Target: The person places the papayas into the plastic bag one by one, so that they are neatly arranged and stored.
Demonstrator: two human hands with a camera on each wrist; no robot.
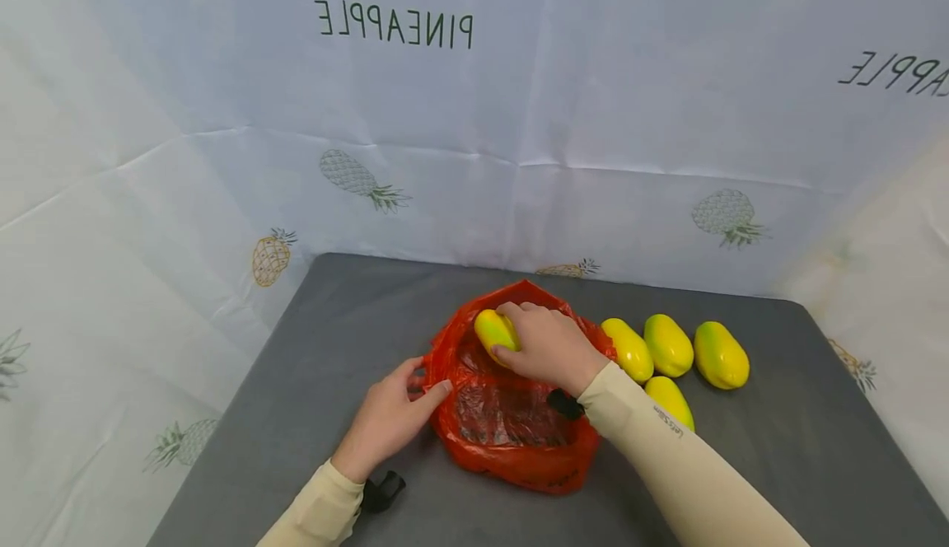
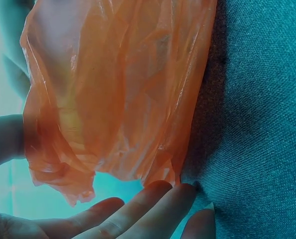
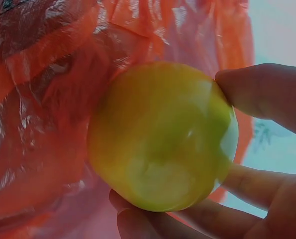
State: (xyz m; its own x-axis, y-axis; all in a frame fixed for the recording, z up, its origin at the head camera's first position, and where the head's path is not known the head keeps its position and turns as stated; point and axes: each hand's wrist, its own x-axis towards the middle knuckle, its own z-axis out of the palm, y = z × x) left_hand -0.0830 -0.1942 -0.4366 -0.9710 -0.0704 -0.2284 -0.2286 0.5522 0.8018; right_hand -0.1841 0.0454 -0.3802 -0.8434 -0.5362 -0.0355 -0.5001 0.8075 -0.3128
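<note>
A red plastic bag [image 1: 519, 466] lies with its mouth wide open on the grey table. My right hand [image 1: 552, 345] reaches over the mouth and grips a smooth yellow-green oblong fruit [image 1: 493, 331], like a mango or small papaya. Thumb and fingers wrap around this fruit [image 3: 163, 139] in the right wrist view, with red film behind it. At the bag's left rim, my left hand [image 1: 389, 415] holds the edge, thumb over the inside and fingers outside. The thin bag wall [image 2: 123, 89] fills much of the left wrist view, beside the left fingers [image 2: 153, 209].
Several similar fruits lie right of the bag: one nearest it [image 1: 628, 351], another beside it [image 1: 670, 345], one farther right [image 1: 722, 356] and one partly behind the right sleeve [image 1: 670, 403]. A white pineapple-print cloth [image 1: 474, 102] hangs behind the grey table [image 1: 356, 308].
</note>
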